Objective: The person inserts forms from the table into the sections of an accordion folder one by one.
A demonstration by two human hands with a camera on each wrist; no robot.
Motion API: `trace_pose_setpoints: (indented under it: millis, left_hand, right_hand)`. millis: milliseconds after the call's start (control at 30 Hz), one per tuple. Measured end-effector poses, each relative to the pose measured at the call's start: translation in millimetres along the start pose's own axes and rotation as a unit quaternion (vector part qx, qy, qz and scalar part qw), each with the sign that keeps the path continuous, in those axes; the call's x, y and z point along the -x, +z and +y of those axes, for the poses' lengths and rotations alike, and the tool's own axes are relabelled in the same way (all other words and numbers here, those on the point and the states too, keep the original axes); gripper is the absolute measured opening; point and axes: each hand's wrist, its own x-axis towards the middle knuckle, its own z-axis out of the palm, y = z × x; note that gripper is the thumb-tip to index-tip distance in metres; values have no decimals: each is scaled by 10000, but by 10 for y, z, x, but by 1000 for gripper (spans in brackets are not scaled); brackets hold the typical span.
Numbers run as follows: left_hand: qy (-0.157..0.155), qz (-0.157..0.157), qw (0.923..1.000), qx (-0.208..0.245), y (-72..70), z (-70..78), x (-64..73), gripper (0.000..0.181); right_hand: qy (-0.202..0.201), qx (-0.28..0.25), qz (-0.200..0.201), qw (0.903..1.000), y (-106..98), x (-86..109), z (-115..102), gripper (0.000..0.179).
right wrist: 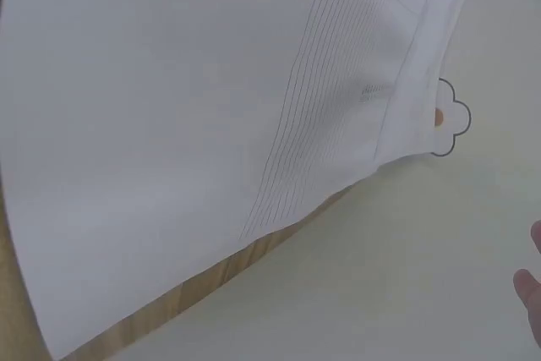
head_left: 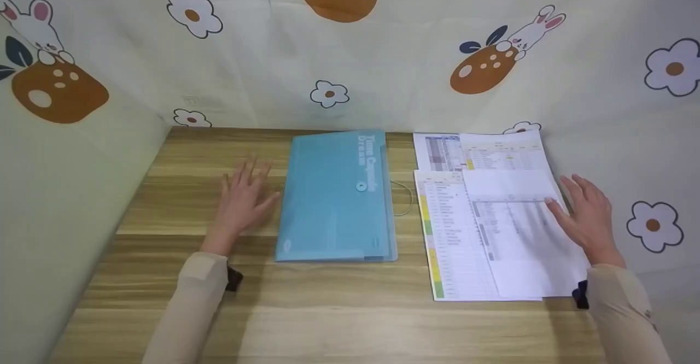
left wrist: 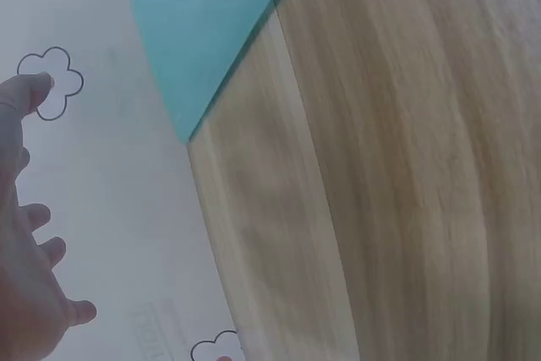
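In the head view a blue plastic document folder (head_left: 328, 200) lies flat and closed mid-table, with a round button and a loop of elastic cord (head_left: 410, 199) at its right side. My left hand (head_left: 243, 200) is spread just left of the folder, fingers extended and holding nothing. To the right, several printed sheets (head_left: 448, 254) overlap in a loose layout, some with yellow and green margins. Over the right edge of the top sheet (head_left: 519, 276) is my right hand (head_left: 590, 219), its fingers apart and nothing in them. The right wrist view shows that sheet (right wrist: 152, 124) close up, with only fingertips at the edge.
The wood-grain table (head_left: 339, 326) meets a pale cloth wall (head_left: 262, 80) printed with rabbits and flowers at the back and both sides. Some sheets reach the table's back right edge, against the cloth.
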Motion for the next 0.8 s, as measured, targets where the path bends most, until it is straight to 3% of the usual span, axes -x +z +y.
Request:
trace_pose_setpoints:
  millis: [233,500,800]
  left_hand:
    - [199,111,9996,135,16,133,10,67]
    - [630,-190,9978,63,102,321,37,72]
    - [1092,-433,9930,-122,200,523,53,74]
  right_hand:
    - [-457,-108,304,9984,101,-46,-102,51]
    - [-859,-255,28,9960,280,-41,-278,53]
    - [-1630,-290,-51,9862,475,-34,-471,54]
